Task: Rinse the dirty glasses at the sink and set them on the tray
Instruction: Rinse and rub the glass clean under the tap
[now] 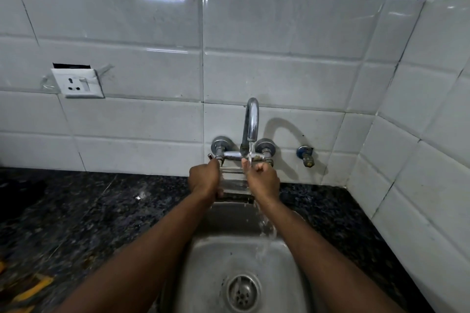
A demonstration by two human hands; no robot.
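Steel sink (pixel 203 256) sits directly under my view, drain (pixel 243 292) in the middle of the basin, nothing else in the bowl but running water. One clear glass (pixel 232 181) is up at the back edge of the sink, under the tap (pixel 250 122), held between both hands. My left hand (pixel 204 179) is wrapped around its left side, fingers closed on it. My right hand (pixel 263 180) grips the right side with fingers curled at the rim; the stream (pixel 250 154) lands right by those fingertips and runs off my right wrist into the basin. Black speckled counter (pixel 76 211) flanks the sink both sides, open room left and right. Tiled wall close behind, corner closes in on the right. One socket (pixel 77 83) on the wall at left, one spare valve (pixel 306 155) right of the tap. Count: one glass, two tap knobs. Tray isn't in view.
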